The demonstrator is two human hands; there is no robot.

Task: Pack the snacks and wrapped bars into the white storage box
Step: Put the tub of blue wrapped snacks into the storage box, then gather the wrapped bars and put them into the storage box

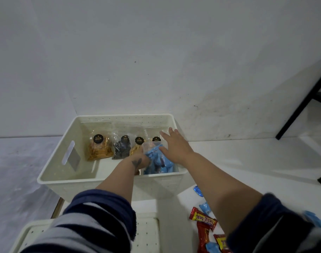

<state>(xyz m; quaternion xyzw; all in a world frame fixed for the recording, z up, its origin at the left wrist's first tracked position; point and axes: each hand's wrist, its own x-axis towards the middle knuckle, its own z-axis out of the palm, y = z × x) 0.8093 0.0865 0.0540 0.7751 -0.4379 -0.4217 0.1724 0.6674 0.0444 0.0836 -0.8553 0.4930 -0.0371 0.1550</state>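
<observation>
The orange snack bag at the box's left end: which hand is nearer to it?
Left. The left hand is inside the box, two bags away from the orange snack bag; the right hand is farther right, over the blue bars.

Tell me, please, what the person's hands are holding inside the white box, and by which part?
The left hand grips the pile of blue wrapped bars at its left side. The right hand lies open and flat against the pile's upper right, steadying rather than gripping.
</observation>
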